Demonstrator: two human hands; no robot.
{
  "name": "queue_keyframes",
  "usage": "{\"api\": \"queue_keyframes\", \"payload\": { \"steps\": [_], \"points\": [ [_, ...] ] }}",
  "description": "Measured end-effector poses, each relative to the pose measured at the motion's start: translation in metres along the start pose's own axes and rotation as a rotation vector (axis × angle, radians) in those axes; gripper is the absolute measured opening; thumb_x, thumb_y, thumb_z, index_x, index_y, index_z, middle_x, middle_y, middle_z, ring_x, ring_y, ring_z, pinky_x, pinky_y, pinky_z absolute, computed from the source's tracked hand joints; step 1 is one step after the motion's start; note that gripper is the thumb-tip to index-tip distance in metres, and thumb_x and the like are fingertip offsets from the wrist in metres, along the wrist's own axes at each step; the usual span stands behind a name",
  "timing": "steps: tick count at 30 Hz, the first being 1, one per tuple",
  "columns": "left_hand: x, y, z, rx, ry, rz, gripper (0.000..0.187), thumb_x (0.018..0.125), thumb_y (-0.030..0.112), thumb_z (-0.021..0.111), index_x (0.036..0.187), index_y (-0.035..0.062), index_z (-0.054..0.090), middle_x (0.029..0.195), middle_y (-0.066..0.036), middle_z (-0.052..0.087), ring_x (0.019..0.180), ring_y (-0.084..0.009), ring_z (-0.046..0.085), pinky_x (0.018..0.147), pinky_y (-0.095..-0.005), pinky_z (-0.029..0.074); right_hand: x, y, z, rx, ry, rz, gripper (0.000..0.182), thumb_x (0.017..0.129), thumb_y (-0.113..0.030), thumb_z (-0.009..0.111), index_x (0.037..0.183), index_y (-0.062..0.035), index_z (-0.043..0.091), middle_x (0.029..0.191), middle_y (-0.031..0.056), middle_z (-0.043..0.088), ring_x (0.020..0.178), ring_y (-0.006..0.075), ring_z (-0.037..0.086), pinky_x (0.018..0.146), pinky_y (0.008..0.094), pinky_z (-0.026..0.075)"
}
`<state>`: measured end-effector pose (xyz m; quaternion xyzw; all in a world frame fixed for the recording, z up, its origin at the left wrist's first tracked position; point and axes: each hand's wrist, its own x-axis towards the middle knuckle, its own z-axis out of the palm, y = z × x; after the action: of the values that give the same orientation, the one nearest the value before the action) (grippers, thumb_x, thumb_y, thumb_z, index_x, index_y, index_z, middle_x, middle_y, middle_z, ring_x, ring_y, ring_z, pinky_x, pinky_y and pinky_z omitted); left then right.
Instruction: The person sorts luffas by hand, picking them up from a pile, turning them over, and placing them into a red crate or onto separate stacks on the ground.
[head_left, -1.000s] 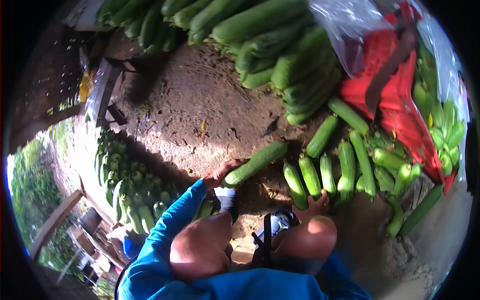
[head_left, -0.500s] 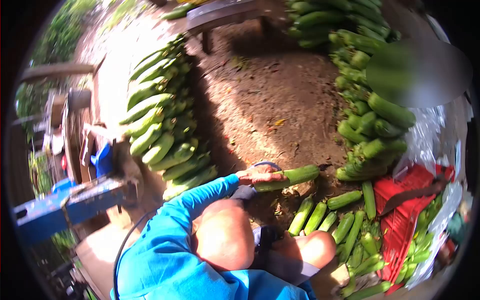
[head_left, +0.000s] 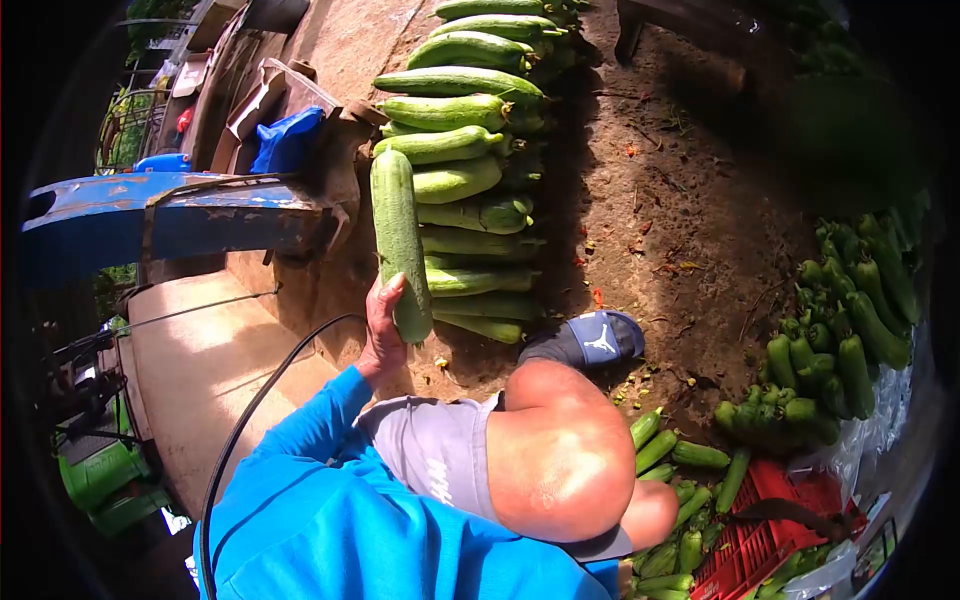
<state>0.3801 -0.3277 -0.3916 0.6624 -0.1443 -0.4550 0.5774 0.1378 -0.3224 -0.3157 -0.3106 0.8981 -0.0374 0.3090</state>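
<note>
My left hand [head_left: 382, 325] is closed around the lower end of a long, light-green gourd [head_left: 397, 215]. The gourd stands nearly upright in the view. Its upper end overlaps the left ends of a row of similar gourds [head_left: 455, 185], laid side by side in a stack. My right hand is out of view. Below the row, my bent knee [head_left: 560, 455] and a dark shoe or slide with a white logo [head_left: 604, 338] show.
At lower right, loose gourds [head_left: 700, 455] lie beside a red crate [head_left: 765, 510]. Another gourd pile [head_left: 850, 340] lies at right, next to clear plastic [head_left: 860, 450]. A blue-painted beam [head_left: 180, 225] and a blue bag [head_left: 285, 138] are at left. A black cable [head_left: 262, 395] crosses beside my arm.
My left hand has carried the gourd from the front centre across to the row on the left, turning it from lying crosswise to nearly upright. The view has swung left.
</note>
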Motion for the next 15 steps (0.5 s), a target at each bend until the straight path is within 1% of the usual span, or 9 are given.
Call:
{"api": "queue_keyframes", "payload": {
  "steps": [2,4,8,9,10,11,13,14,15],
  "points": [
    [0.004,-0.013,-0.018,0.098,0.134,-0.023,0.033,0.091,0.037,0.056,0.109,0.0096,0.057,0.089,-0.005,0.062,0.075,-0.0156,0.062,0.064,-0.0298,0.052,0.008,0.009,-0.001,-0.001,0.018,-0.035,0.040,0.074,-0.043,0.060,0.070,-0.0044,0.049,0.061,0.0125,0.038,0.056,0.0249,0.044,0.052,0.0425,0.032],
    [0.002,-0.018,0.001,0.059,0.132,-0.081,0.048,0.092,0.043,0.055,0.123,0.0062,0.053,0.102,-0.002,0.059,0.088,-0.0127,0.058,0.075,-0.0276,0.048,0.045,0.106,0.033,-0.022,-0.049,-0.232,0.036,0.071,-0.040,0.065,0.076,-0.0057,0.054,0.073,0.0127,0.043,0.069,0.0263,0.047,0.062,0.0436,0.035],
    [0.018,-0.049,0.037,-0.113,0.266,-0.374,0.057,0.088,0.052,0.058,0.124,0.0090,0.049,0.101,-0.007,0.062,0.091,-0.0203,0.061,0.075,-0.0375,0.051,0.169,0.293,0.039,-0.173,-0.150,-0.729,0.037,0.064,-0.034,0.075,0.088,-0.0082,0.064,0.098,0.0131,0.054,0.094,0.0291,0.052,0.084,0.0459,0.040],
    [0.030,-0.058,0.022,-0.030,0.044,-0.540,0.058,0.089,0.054,0.055,0.125,0.0091,0.047,0.103,-0.009,0.062,0.089,-0.0216,0.063,0.074,-0.0383,0.052,0.202,0.321,0.029,-0.205,-0.191,-0.804,0.039,0.062,-0.033,0.078,0.091,-0.0089,0.067,0.104,0.0132,0.057,0.101,0.0298,0.053,0.089,0.0465,0.041],
    [0.037,-0.062,0.018,0.081,-0.051,-0.615,0.059,0.090,0.056,0.052,0.125,0.0080,0.046,0.101,-0.010,0.063,0.083,-0.0215,0.064,0.070,-0.0368,0.053,0.224,0.308,0.006,-0.355,-0.595,-0.610,0.062,0.068,-0.038,0.074,0.121,-0.0087,0.063,0.123,0.0179,0.050,0.123,0.0371,0.041,0.105,0.0484,0.033],
    [0.035,-0.051,0.027,0.175,-0.080,-0.678,0.057,0.091,0.056,0.051,0.122,0.0080,0.049,0.097,-0.009,0.064,0.079,-0.0206,0.064,0.068,-0.0350,0.053,0.232,0.293,-0.002,-0.214,-0.610,-0.601,0.058,0.063,-0.039,0.079,0.106,-0.0025,0.069,0.128,0.0217,0.046,0.123,0.0402,0.038,0.106,0.0479,0.032],
    [0.035,-0.032,0.044,0.385,-0.294,-0.812,0.050,0.092,0.056,0.049,0.104,0.0090,0.057,0.082,-0.004,0.065,0.068,-0.0165,0.063,0.063,-0.0297,0.050,0.265,0.296,-0.004,-0.067,-0.704,-0.641,0.057,0.065,-0.041,0.076,0.106,-0.0024,0.068,0.127,0.0211,0.046,0.121,0.0383,0.040,0.106,0.0462,0.031],
    [0.030,-0.021,0.065,0.572,-0.398,-0.803,0.045,0.093,0.054,0.048,0.090,0.0102,0.060,0.078,-0.002,0.065,0.064,-0.0127,0.061,0.061,-0.0269,0.049,0.257,0.249,-0.026,0.104,-0.840,-0.570,0.059,0.068,-0.046,0.066,0.105,-0.0011,0.066,0.123,0.0170,0.049,0.119,0.0314,0.042,0.105,0.0453,0.031],
    [0.026,-0.020,0.084,0.683,-0.458,-0.736,0.044,0.094,0.052,0.048,0.089,0.0099,0.060,0.078,-0.001,0.064,0.065,-0.0116,0.060,0.061,-0.0263,0.048,0.265,0.230,-0.032,0.142,-0.897,-0.539,0.060,0.070,-0.048,0.068,0.106,-0.0007,0.067,0.127,0.0195,0.045,0.124,0.0316,0.039,0.104,0.0453,0.031]
  ]
}}
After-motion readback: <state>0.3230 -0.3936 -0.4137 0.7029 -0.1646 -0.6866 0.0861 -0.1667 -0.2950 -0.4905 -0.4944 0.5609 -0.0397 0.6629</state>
